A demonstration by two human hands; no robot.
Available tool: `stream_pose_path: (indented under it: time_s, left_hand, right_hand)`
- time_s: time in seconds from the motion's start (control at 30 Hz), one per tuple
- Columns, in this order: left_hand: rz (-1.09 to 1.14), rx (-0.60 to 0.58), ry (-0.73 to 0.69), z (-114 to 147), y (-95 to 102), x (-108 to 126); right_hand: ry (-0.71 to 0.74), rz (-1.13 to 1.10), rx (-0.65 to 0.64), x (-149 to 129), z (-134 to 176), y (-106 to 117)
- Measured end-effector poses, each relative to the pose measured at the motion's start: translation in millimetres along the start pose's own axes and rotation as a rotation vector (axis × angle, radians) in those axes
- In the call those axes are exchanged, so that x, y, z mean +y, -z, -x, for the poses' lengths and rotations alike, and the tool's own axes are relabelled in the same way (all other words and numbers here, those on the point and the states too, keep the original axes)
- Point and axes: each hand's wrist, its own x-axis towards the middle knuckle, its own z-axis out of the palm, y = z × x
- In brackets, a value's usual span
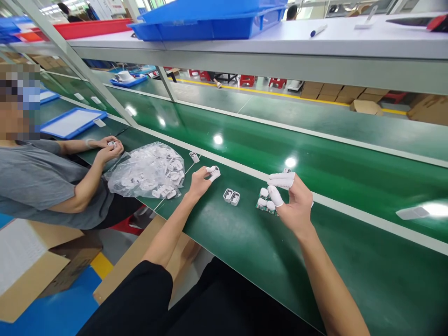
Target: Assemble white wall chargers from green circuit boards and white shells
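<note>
My left hand (202, 181), with white finger cots on its fingertips, pinches a small white plastic housing (215, 171) above the green bench. To its right, two open white housings (231, 197) stand side by side on the bench. My right hand (296, 203) also wears white cots on its thumb and fingers. Its thumb and fingers are apart, and I see nothing between them. Just below and left of it lie several small green circuit boards with white rounded parts (262, 202). Another small piece (287, 170) is partly hidden behind the right fingers.
A clear bag of white parts (150, 170) lies left of my left hand, with a single housing (194, 157) near it. A co-worker's hands (111, 148) hold a small part farther left. A recessed green channel (245, 144) runs behind; a shelf holds a blue tray (210, 25).
</note>
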Motion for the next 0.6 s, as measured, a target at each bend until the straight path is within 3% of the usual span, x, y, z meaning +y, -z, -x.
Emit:
stream_pose_path:
  time_s: [0.2, 0.47, 0.6]
  left_hand:
    - [-0.011, -0.01, 0.034, 8.2, -8.7, -2.4]
    - [-0.062, -0.034, 0.047, 20.4, -13.5, 12.1]
    - [-0.106, -0.091, 0.067, 34.6, -15.1, 20.9]
  right_hand:
    - [-0.016, -0.015, 0.041, 4.3, -3.2, 7.6]
    - [-0.06, 0.103, 0.204, 20.2, -16.7, 34.5]
    - [-0.211, 0.263, 0.086, 41.5, -15.2, 35.9]
